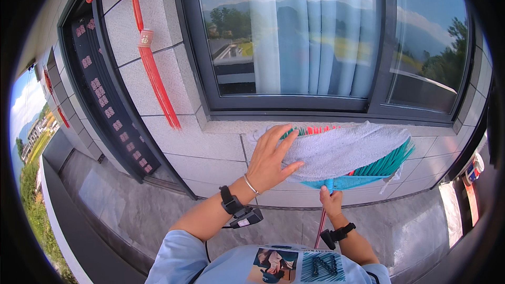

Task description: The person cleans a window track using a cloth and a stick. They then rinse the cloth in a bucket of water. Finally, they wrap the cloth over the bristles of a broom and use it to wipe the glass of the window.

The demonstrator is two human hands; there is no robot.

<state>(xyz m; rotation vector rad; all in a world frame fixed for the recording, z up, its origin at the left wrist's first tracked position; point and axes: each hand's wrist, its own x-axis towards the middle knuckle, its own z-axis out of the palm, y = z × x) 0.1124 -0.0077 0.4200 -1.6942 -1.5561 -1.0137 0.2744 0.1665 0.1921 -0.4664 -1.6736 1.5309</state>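
Note:
A broom with green and red bristles [388, 161] is held head-up in front of me, its blue plastic base [359, 183] below the bristles. Draped over the bristles is a pale grey-white towel [347, 148], leaving green tips bare at the right and green and red ones along the top. My right hand [332, 202] grips the broom just under its head, where the blue socket meets the reddish pole [320, 227]. At the towel's left end is my left hand [272, 157], fingers spread and thumb over the cloth; whether it presses on it is hard to tell.
Beyond the broom is a dark-framed window [292, 104] with pale curtains, above a stone-tiled wall [209, 138]. A red knotted tassel [158, 83] hangs beside a dark door [106, 98]. Grey tiles cover the floor [276, 223]; a parapet [75, 221] runs along the left.

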